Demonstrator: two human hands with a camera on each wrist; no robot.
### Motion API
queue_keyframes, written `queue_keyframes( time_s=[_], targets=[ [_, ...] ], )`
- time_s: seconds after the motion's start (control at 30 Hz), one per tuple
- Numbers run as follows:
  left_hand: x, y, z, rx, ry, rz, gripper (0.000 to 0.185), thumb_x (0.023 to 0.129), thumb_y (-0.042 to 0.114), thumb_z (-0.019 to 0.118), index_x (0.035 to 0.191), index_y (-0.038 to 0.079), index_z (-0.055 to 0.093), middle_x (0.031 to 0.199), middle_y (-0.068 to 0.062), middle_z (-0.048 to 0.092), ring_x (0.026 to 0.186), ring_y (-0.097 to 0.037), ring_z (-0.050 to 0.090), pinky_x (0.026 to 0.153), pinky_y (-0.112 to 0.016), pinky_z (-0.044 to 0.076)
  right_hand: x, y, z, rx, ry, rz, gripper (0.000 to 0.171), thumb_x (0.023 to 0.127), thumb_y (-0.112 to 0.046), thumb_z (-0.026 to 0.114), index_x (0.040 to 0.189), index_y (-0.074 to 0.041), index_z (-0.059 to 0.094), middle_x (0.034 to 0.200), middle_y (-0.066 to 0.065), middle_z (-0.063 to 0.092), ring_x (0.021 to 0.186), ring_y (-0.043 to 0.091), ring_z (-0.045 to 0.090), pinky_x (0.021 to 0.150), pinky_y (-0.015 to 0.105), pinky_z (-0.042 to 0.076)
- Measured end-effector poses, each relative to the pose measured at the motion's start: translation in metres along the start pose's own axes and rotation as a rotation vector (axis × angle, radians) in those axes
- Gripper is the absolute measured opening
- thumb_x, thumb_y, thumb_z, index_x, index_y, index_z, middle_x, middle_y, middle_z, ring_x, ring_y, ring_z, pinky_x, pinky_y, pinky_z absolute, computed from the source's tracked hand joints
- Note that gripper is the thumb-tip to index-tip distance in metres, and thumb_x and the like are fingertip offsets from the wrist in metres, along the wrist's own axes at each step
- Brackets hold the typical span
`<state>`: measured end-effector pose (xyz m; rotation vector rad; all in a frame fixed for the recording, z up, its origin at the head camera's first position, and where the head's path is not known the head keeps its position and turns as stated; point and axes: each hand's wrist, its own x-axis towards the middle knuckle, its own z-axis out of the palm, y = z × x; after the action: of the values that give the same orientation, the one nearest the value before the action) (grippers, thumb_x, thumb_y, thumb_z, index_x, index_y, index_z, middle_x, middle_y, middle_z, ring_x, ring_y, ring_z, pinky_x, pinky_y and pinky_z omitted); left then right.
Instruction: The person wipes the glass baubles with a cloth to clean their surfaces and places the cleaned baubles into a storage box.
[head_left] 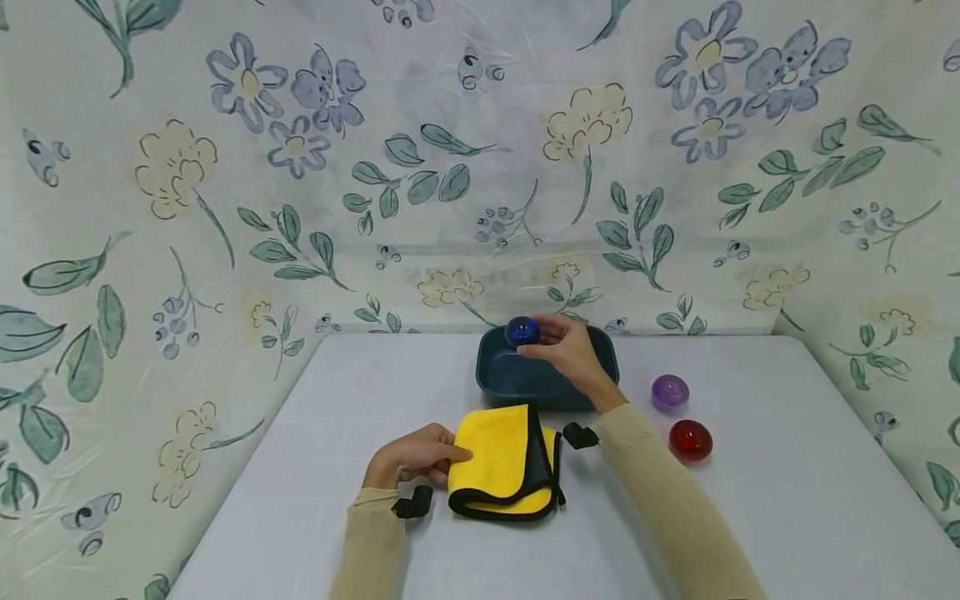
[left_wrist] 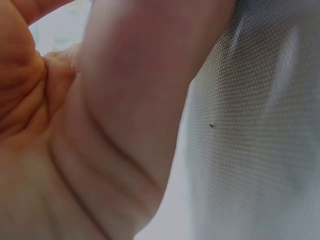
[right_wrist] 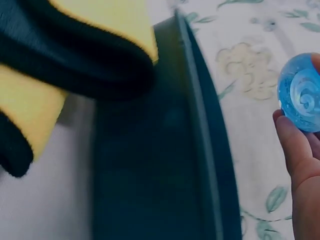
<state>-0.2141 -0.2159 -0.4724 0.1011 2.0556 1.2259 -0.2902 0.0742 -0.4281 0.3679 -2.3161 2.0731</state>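
Observation:
In the head view my right hand (head_left: 572,352) pinches a shiny blue glass ball (head_left: 522,332) between thumb and fingertips, above a dark teal basin (head_left: 528,397). The right wrist view shows the same ball (right_wrist: 301,95) as lighter, translucent blue with a swirl inside. My left hand (head_left: 420,452) grips the left edge of a folded yellow cloth (head_left: 489,450) with black trim, which lies in front of the basin. Its thumb is on top and the other fingers are partly hidden. The left wrist view shows mostly palm and wrist.
To the right of the basin, a purple ball (head_left: 670,392) and a red ball (head_left: 690,441) rest on the white table (head_left: 780,500). Behind the table hangs a floral curtain (head_left: 420,225), which also runs down both sides.

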Motion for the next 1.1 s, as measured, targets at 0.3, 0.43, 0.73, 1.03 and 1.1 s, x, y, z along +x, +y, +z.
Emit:
queue_keyframes(
  time_s=[0.3,0.43,0.73,1.03,1.1],
  targets=[
    [0.002,0.001,-0.002,0.01,-0.011,0.002,0.027,0.098,0.024,0.067,0.075,0.011,0.063,0.06,0.003,0.057,0.047,-0.005,0.048,0.05,-0.012,0.046,0.011,0.017,0.012,-0.062,-0.017,0.052,0.059,0.083,-0.01,0.084,0.136,-0.001,0.062,0.134,0.023,0.068,0.114,0.031,0.068,0.105,0.043,0.057],
    [0.001,0.001,-0.001,0.007,-0.006,0.005,0.026,0.099,0.024,0.067,0.077,0.009,0.066,0.061,0.003,0.058,0.048,-0.005,0.049,0.05,-0.012,0.046,0.014,0.025,0.015,-0.093,-0.037,0.081,0.059,0.082,-0.011,0.085,0.135,0.0,0.062,0.133,0.022,0.068,0.113,0.031,0.069,0.103,0.042,0.059],
    [-0.002,0.002,0.0,0.024,0.005,-0.002,0.025,0.099,0.026,0.067,0.086,0.004,0.071,0.062,0.002,0.06,0.049,-0.006,0.051,0.051,-0.012,0.047,0.017,0.034,0.019,-0.185,-0.09,0.182,0.062,0.079,-0.016,0.088,0.134,-0.003,0.064,0.139,0.018,0.065,0.114,0.029,0.069,0.106,0.044,0.057],
    [-0.002,0.003,0.0,0.021,-0.005,0.001,0.027,0.1,0.026,0.066,0.098,0.0,0.074,0.068,0.002,0.066,0.052,-0.006,0.056,0.053,-0.013,0.05,0.022,0.038,0.02,-0.308,-0.113,0.234,0.062,0.079,-0.019,0.089,0.133,-0.002,0.066,0.139,0.018,0.064,0.117,0.03,0.061,0.113,0.05,0.05],
    [-0.002,0.003,0.001,0.022,-0.003,0.002,0.026,0.099,0.026,0.066,0.096,0.001,0.073,0.067,0.002,0.065,0.052,-0.006,0.055,0.052,-0.012,0.049,0.022,0.039,0.02,-0.333,-0.121,0.24,0.061,0.079,-0.019,0.09,0.133,-0.002,0.066,0.139,0.018,0.063,0.118,0.03,0.06,0.114,0.05,0.049]
  ],
)
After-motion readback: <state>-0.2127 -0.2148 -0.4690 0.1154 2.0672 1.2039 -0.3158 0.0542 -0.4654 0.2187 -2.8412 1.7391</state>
